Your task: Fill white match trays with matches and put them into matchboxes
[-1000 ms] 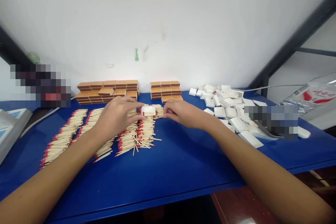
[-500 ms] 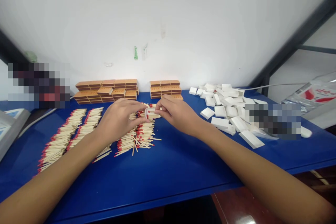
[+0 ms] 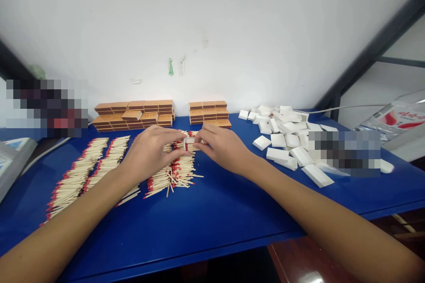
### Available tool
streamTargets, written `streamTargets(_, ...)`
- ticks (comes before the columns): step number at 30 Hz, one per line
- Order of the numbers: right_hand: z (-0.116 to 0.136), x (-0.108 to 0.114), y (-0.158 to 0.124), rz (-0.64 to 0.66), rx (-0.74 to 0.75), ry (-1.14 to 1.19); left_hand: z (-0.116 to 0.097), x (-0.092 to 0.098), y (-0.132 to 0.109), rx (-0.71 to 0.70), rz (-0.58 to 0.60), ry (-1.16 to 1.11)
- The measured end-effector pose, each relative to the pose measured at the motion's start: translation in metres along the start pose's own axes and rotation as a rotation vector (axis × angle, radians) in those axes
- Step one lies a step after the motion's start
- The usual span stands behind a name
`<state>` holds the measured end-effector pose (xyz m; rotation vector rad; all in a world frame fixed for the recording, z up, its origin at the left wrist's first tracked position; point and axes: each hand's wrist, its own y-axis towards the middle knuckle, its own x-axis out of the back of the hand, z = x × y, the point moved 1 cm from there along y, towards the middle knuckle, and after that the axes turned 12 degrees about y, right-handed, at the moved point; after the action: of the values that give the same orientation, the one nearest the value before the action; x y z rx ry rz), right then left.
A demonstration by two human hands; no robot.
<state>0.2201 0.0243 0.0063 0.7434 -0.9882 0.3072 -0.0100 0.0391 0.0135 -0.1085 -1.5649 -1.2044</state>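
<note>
Between thumb and fingers, my left hand [image 3: 149, 148] grips a small white matchbox tray [image 3: 189, 140] by its left end. My right hand [image 3: 219, 143] pinches at the tray's right end. Its fingertips cover that end, so whether matches are also between them is hard to see. Directly beneath the hands lies a heap of red-tipped matches [image 3: 181, 170], some of them crossed and loose at the near side. My left wrist and forearm partly hide another row of matches [image 3: 129, 196].
Two long rows of matches [image 3: 71, 174] lie to the left. Orange matchboxes stand against the wall in a larger stack [image 3: 133, 115] and a smaller stack [image 3: 208, 112]. White trays [image 3: 285, 135] are piled at the right. A plastic-wrapped package [image 3: 401, 117] sits at far right.
The right fingertips have shifted slightly left and lower over the tray. The tray seems tilted a little, with more of its white wall showing and fewer red heads visible. The left hand stays put.
</note>
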Motion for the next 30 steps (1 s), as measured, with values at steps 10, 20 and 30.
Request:
streamTargets(10, -0.016, 0.014, 0.003, -0.038, -0.077, 0.093, 0.014, 0.005, 0.002, 0.047, 0.021, 0.106)
streamTargets(20, -0.034, -0.008, 0.002, 0.198, -0.125, 0.106, 0.015, 0.004, 0.002, 0.035, 0.032, 0.141)
streamTargets(30, -0.033, -0.009, 0.002, 0.196, -0.119, 0.124, 0.015, 0.004, 0.001, 0.026, 0.027, 0.131)
